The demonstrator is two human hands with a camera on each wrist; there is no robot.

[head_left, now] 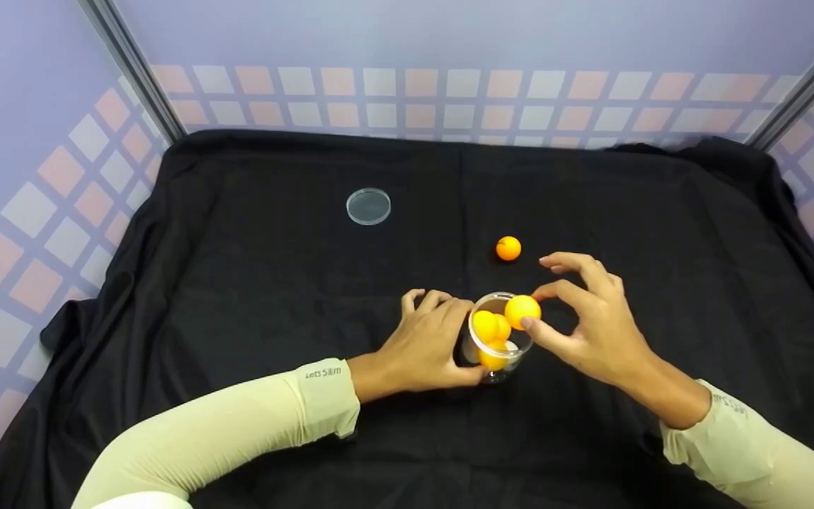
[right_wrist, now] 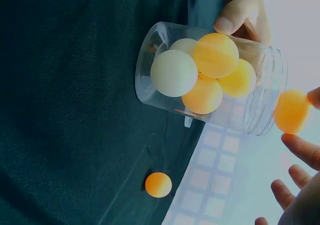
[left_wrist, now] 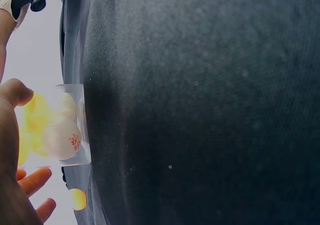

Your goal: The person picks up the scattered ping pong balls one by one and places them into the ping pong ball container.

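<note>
A clear plastic jar [right_wrist: 150, 87] stands upright on the black cloth, with my left hand [head_left: 429, 348] gripping it around its left side. Inside are several orange table tennis balls [right_wrist: 216, 55] and white ones [right_wrist: 174, 73], one marked with red print in the left wrist view. Between thumb and index finger, my right hand [head_left: 594, 322] pinches another orange table tennis ball [head_left: 523, 312] right at the jar's open mouth. The other fingers of that hand are spread away from the ball.
A loose orange ball [head_left: 508, 248] lies on the cloth beyond the jar. Farther back and to the left is a round clear lid [head_left: 369, 206]. Tiled-pattern walls [head_left: 421, 92] enclose the black-covered table [head_left: 273, 247] at the back and sides.
</note>
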